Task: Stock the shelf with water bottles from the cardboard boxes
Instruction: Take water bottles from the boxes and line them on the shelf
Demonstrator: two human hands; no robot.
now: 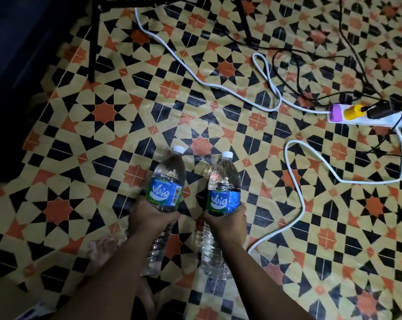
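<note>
I carry two clear water bottles with blue labels and white caps over a patterned tile floor. My left hand (149, 219) grips the left bottle (166, 181) around its middle, just below the label. My right hand (227, 224) grips the right bottle (224, 183) the same way. Both bottles point caps forward, side by side and slightly apart. No shelf or cardboard box is in view.
A white power strip (368, 116) with plugs lies at the right, and its white cable (294, 218) loops across the floor. Black cables (299, 72) trail at the upper right. Black stand legs (92, 42) rise at the upper left. A bare foot (102, 249) shows below.
</note>
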